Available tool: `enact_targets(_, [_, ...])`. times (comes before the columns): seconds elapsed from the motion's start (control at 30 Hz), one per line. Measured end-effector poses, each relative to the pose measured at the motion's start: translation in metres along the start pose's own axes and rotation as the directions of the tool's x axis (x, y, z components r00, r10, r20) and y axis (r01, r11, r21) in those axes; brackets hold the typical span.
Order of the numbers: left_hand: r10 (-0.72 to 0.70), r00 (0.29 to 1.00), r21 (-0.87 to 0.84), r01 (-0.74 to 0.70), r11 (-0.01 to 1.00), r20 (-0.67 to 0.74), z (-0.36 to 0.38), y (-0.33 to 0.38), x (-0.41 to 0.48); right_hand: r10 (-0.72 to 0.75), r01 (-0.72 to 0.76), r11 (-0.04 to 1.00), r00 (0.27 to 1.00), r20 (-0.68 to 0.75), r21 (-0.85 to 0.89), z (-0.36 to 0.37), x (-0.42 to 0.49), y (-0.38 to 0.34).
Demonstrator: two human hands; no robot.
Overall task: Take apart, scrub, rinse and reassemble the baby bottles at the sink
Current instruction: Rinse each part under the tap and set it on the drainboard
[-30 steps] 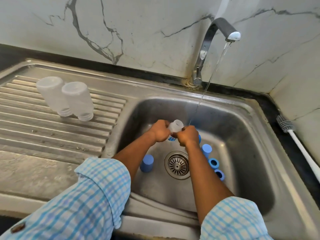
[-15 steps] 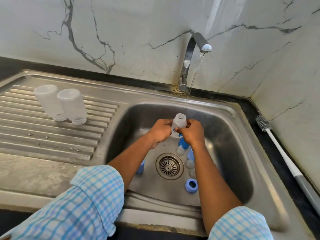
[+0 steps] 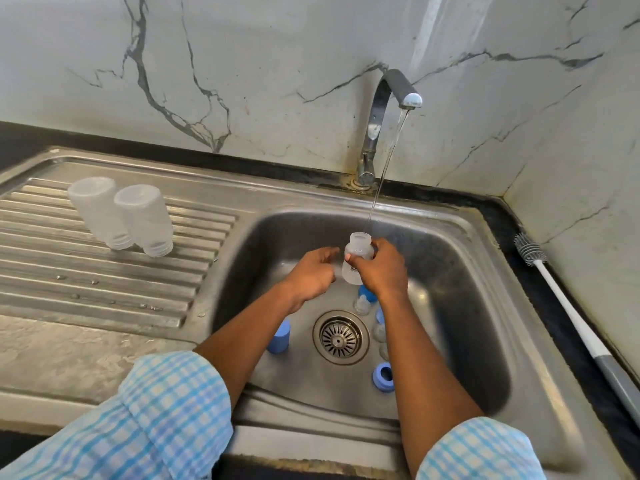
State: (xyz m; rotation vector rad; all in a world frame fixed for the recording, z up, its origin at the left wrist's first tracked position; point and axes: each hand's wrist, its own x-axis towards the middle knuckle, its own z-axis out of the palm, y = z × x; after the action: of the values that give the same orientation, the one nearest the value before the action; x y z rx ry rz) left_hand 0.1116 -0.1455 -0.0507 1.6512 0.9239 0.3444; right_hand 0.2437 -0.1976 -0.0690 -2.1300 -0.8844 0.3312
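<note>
My right hand grips a clear baby bottle upright over the sink basin, its open mouth under the thin stream from the tap. My left hand sits just left of the bottle with fingers curled, apart from it and holding nothing. On the basin floor lie a blue cap, a blue collar ring, another blue part and clear teats around the drain. Two clear bottles stand mouth-down on the drainboard.
A long white-handled bottle brush lies on the dark counter strip to the right of the sink. Marble wall panels close in behind and to the right. The ribbed drainboard spreads out to the left.
The bottle has risen under the running water. My left hand has let go of it and drawn slightly left; my right hand alone holds it now. The view shifted.
</note>
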Motion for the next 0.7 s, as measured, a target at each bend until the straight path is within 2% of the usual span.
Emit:
enact_targets(0.07, [-0.035, 0.999, 0.088, 0.034, 0.996, 0.009, -0.002, -0.008, -0.004, 0.015, -0.015, 1.000, 1.000, 0.005, -0.009, -0.001, 0.000, 0.001])
enact_targets(0.17, [-0.056, 0.998, 0.117, 0.053, 0.992, 0.025, -0.002, -0.014, -0.009, 0.030, -0.030, 1.000, 0.999, 0.011, -0.007, -0.001, 0.000, 0.001])
enact_targets(0.37, [0.012, 0.999, 0.274, -0.022, 0.961, 0.035, 0.000, -0.016, -0.012, 0.039, -0.038, 0.999, 0.999, -0.009, 0.023, -0.002, 0.001, -0.003])
enact_targets(0.53, [0.016, 1.000, 0.526, -0.007, 0.850, -0.014, -0.004, -0.025, 0.007, 0.008, -0.008, 1.000, 1.000, -0.003, 0.017, -0.003, 0.003, -0.006])
enact_targets(0.7, [0.049, 0.997, 0.641, -0.001, 0.767, -0.057, -0.004, -0.026, 0.012, -0.015, 0.017, 0.997, 1.000, 0.027, -0.076, -0.008, -0.002, -0.006])
